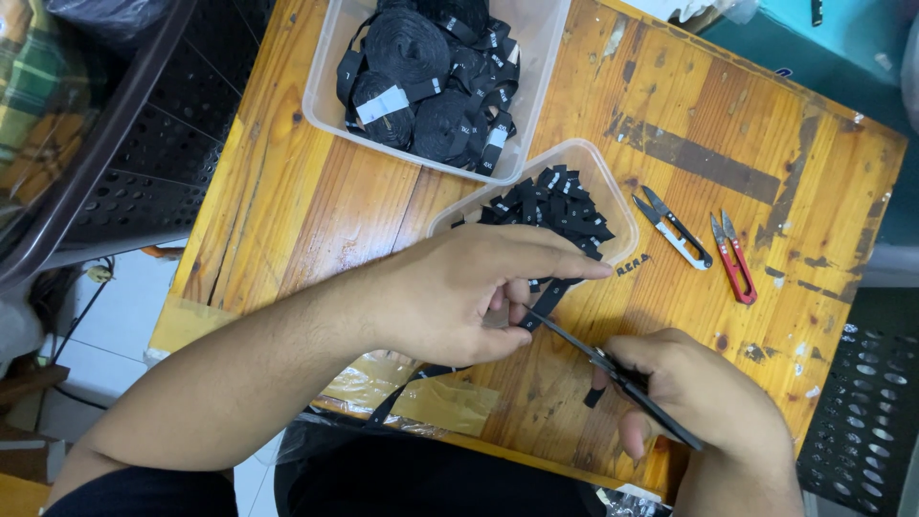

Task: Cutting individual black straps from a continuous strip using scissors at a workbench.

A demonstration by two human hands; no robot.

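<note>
Nearby, left hand (459, 292) pinching black tape (544, 304), right hand (694, 388) gripping scissors (613, 369), spare snips (675, 228) beyond.

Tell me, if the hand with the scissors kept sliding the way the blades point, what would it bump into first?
Probably the black ribbon strip pinched in the left hand; the right hand's scissors point up-left, their tips almost at it.

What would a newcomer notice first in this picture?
At the table's near edge, the left hand holds a black ribbon strip while the right hand cuts it with scissors. Behind lie two clear tubs: cut black labels and ribbon rolls.
</note>
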